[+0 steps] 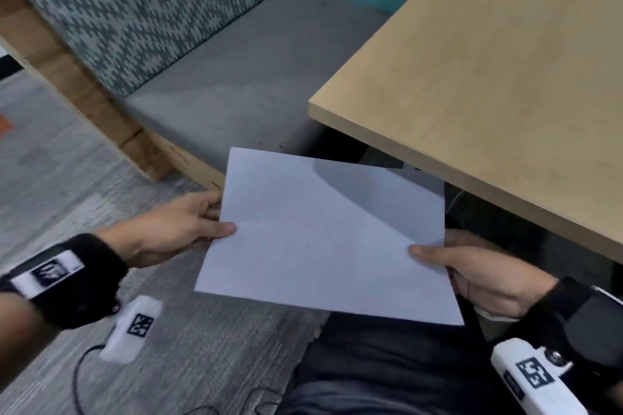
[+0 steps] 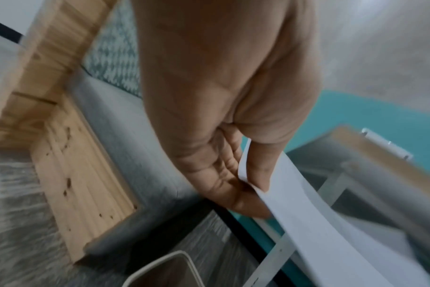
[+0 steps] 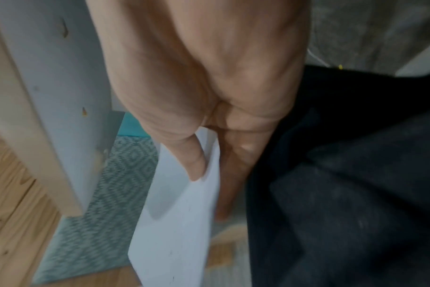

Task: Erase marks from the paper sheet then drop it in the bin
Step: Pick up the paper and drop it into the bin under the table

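A white paper sheet (image 1: 323,236) hangs in the air below the corner of the wooden table (image 1: 505,84), over my lap and the floor. Its upper face looks blank. My left hand (image 1: 188,229) pinches its left edge, thumb on top and fingers beneath. My right hand (image 1: 472,266) pinches its right edge the same way. In the left wrist view the paper (image 2: 319,223) curves away from my left hand (image 2: 233,174), and the rim of a pale bin (image 2: 165,268) shows on the floor below it. In the right wrist view my right hand (image 3: 209,165) grips the paper (image 3: 177,223).
A bench with a grey seat (image 1: 236,84) and a patterned backrest (image 1: 151,3) stands beyond the paper, framed in light wood (image 1: 84,94). Grey carpet (image 1: 67,178) covers the floor at the left. My dark trousers (image 1: 387,364) are below the paper.
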Available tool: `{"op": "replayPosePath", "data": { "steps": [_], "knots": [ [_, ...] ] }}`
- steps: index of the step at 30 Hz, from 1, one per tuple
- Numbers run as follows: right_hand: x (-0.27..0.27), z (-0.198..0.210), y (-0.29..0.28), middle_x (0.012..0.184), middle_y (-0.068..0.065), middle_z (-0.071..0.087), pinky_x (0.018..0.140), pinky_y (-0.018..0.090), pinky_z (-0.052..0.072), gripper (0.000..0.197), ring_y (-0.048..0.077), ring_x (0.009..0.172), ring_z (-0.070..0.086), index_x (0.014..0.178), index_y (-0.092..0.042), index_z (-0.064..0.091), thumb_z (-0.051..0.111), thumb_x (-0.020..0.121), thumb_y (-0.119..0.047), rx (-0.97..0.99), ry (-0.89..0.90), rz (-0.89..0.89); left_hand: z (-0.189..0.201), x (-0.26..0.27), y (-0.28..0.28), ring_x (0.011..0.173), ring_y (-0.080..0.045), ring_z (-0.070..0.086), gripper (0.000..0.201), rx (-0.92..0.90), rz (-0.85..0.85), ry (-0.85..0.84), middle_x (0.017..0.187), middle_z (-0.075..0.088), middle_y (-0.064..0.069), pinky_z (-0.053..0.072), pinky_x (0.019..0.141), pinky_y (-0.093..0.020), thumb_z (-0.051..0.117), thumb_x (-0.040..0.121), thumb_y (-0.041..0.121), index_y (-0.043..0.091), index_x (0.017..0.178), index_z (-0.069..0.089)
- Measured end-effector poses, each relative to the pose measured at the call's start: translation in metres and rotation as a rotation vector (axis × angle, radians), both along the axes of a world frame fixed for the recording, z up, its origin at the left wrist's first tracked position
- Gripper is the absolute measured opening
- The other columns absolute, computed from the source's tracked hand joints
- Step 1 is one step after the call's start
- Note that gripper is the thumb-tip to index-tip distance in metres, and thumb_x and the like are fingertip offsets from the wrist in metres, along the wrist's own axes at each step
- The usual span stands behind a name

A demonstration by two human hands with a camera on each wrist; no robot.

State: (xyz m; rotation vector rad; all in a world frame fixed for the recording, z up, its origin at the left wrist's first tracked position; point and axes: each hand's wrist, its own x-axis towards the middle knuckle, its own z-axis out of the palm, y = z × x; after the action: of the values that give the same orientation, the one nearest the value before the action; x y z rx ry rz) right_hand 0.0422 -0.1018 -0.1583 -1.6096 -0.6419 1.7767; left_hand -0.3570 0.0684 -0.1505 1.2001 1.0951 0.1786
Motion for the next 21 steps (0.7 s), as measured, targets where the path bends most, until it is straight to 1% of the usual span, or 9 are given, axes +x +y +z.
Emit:
{"op": "replayPosePath", "data": {
  "steps": [2,3,5,7,9,13,16,18,21],
  "knots": [
    [0.011,-0.005,0.004,0.130,0.014,0.077,0.092,0.036,0.066,0.032,0.032,0.122,0.074,0.135,-0.006,0.069,0.062,0.104,-0.009,0.015,-0.057,0.003,-0.030,0.022,0.010,0.125,-0.032,0.071,0.043,0.001,0.040,0.006,0.134,0.075,-0.011,0.059,0.104,-0.044,0.061,0.103,-0.004,0.013,0.143,0.058],
    [0.018,-0.009,0.006,0.129,0.015,0.077,0.094,0.039,0.066,0.032,0.033,0.121,0.075,0.134,-0.004,0.069,0.062,0.104,-0.009,0.023,-0.090,-0.009,-0.046,0.033,0.014,0.122,-0.031,0.072,0.039,0.000,0.059,0.019,0.131,0.076,-0.011,0.060,0.101,-0.044,0.062,0.104,-0.001,0.011,0.141,0.059],
    [0.029,-0.017,0.009,0.126,0.016,0.078,0.107,0.051,0.059,0.029,0.034,0.117,0.076,0.131,-0.003,0.071,0.063,0.103,-0.009,0.026,-0.164,-0.045,-0.076,0.052,0.020,0.111,-0.026,0.076,0.030,-0.022,0.088,0.039,0.125,0.078,-0.010,0.062,0.091,-0.040,0.062,0.107,0.005,0.008,0.137,0.059],
    [0.036,-0.022,0.011,0.123,0.015,0.080,0.113,0.054,0.052,0.026,0.034,0.114,0.077,0.127,-0.003,0.073,0.063,0.104,-0.009,0.025,-0.228,-0.067,-0.100,0.067,0.022,0.095,-0.020,0.077,0.027,-0.053,0.114,0.059,0.114,0.081,-0.008,0.060,0.084,-0.037,0.062,0.107,0.008,0.010,0.134,0.058],
    [0.039,-0.027,0.013,0.122,0.014,0.080,0.113,0.054,0.051,0.025,0.033,0.115,0.077,0.126,-0.003,0.074,0.060,0.106,-0.009,0.036,-0.264,-0.073,-0.121,0.076,0.023,0.088,-0.018,0.075,0.034,-0.075,0.143,0.081,0.107,0.081,-0.008,0.060,0.081,-0.034,0.065,0.105,0.005,0.015,0.136,0.055],
    [0.042,-0.036,0.020,0.119,0.010,0.082,0.112,0.055,0.053,0.023,0.032,0.112,0.077,0.123,-0.006,0.075,0.058,0.108,-0.011,0.052,-0.343,-0.033,-0.157,0.085,0.020,0.094,-0.023,0.072,0.049,-0.076,0.137,0.135,0.123,0.074,-0.021,0.060,0.077,-0.034,0.070,0.097,-0.007,0.011,0.140,0.055],
    [0.045,-0.041,0.024,0.119,0.008,0.082,0.112,0.054,0.052,0.024,0.030,0.112,0.077,0.126,-0.009,0.074,0.059,0.109,-0.014,0.050,-0.368,-0.027,-0.177,0.097,0.015,0.097,-0.029,0.068,0.044,-0.025,0.158,0.186,0.119,0.070,-0.022,0.059,0.089,-0.048,0.060,0.099,-0.010,0.007,0.139,0.056],
    [0.046,-0.041,0.027,0.121,0.002,0.082,0.109,0.049,0.055,0.025,0.025,0.112,0.077,0.131,-0.015,0.072,0.058,0.110,-0.018,0.036,-0.428,-0.005,-0.184,0.107,0.012,0.101,-0.031,0.067,0.036,0.032,0.134,0.248,0.116,0.069,-0.014,0.056,0.093,-0.048,0.058,0.104,0.000,0.008,0.140,0.057],
    [0.041,-0.037,0.035,0.123,0.001,0.079,0.094,0.037,0.058,0.027,0.020,0.111,0.076,0.134,-0.020,0.068,0.054,0.111,-0.019,0.019,-0.496,0.021,-0.188,0.125,0.009,0.131,-0.030,0.058,0.046,0.347,-0.049,0.436,0.146,0.057,-0.010,0.047,0.113,-0.040,0.059,0.108,0.024,0.015,0.152,0.052]
  ]
}}
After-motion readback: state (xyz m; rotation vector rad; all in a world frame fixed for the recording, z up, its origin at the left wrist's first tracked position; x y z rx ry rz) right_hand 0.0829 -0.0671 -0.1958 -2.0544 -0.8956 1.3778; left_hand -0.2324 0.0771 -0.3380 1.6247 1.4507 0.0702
